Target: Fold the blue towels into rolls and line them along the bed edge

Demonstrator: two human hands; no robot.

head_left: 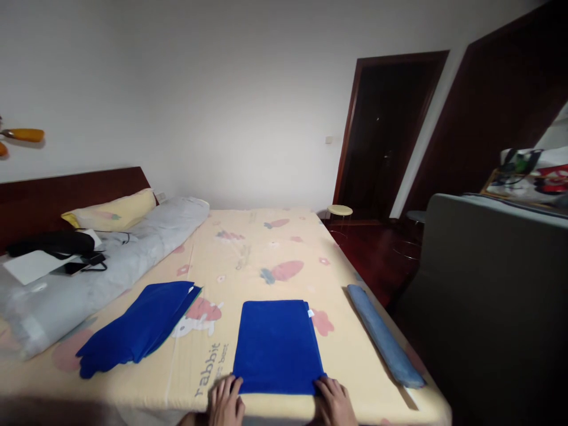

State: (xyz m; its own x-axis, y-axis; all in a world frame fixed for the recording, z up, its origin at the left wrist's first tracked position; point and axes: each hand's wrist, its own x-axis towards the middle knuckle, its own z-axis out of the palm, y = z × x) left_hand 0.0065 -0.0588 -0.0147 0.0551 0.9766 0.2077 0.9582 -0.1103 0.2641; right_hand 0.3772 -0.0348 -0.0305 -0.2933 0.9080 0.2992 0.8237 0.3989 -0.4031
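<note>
A blue cloth point(278, 346) lies flat in a neat rectangle near the bed's front edge, with a small white tag on its right side. My left hand point(227, 402) grips its near left corner, fingers curled over the edge. At the near right corner my right hand point(336, 402) grips the same cloth, thumb partly hidden. To the left lies a loose stack of blue cloth point(142, 325), its near end uneven and a white tag at its far corner. Neither hand touches that stack.
The bed point(248, 248) has a yellow sheet printed with carrots and rabbits. A rolled blue-grey fabric point(384, 337) lies along its right edge. A grey quilt point(128, 260), a pillow point(115, 213) and electronics are at left. A stool point(339, 210) and a dark grey panel point(483, 296) stand beyond.
</note>
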